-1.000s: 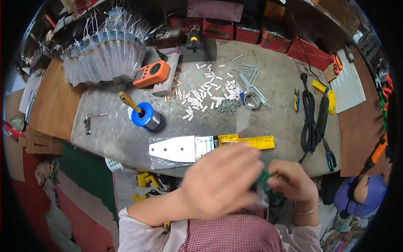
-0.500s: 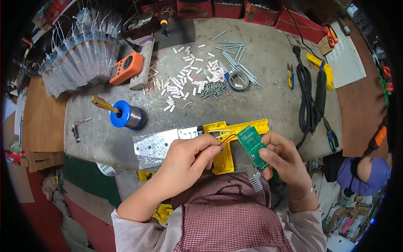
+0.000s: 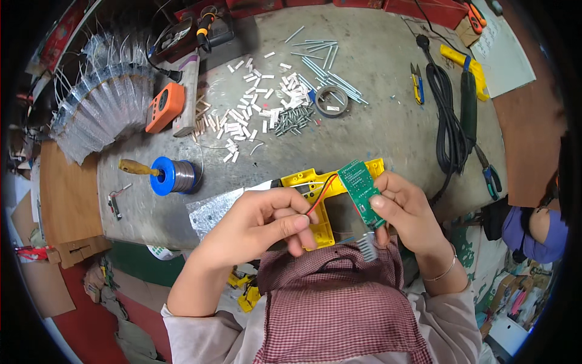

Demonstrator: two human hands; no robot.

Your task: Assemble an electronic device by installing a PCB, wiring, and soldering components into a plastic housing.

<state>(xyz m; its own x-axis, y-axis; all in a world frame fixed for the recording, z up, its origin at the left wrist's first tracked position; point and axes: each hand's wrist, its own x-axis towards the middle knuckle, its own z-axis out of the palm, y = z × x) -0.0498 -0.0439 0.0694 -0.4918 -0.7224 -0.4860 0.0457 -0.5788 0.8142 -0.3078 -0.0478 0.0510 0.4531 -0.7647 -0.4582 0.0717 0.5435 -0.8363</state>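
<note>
My right hand point(image 3: 405, 209) grips a green circuit board point(image 3: 359, 193) by its right edge, thumb on its face. A grey finned heat sink point(image 3: 367, 247) hangs at the board's lower end. From the board's upper left corner, red and black wires point(image 3: 322, 193) curve down to the fingertips of my left hand point(image 3: 267, 223), whose curled fingers close round them. Their far ends are hidden there. Behind both hands lies a yellow plastic housing half point(image 3: 321, 225), partly covered by the board. A silvery metal plate point(image 3: 221, 203) in clear wrap extends left of it, beneath my left hand.
A blue solder spool point(image 3: 163, 177) stands left, beside an orange meter point(image 3: 165, 108). White tubes point(image 3: 245, 109), screws point(image 3: 295, 120), metal rods point(image 3: 339, 82) and a tape roll point(image 3: 331, 101) lie farther back. Right are a coiled black cable point(image 3: 445, 121), cutters point(image 3: 417, 84) and pliers point(image 3: 490, 176).
My left hand's fingers have loosened and spread slightly around the wires, which now bow more. The board stays in my right hand. The whole view has shifted and turned a little.
</note>
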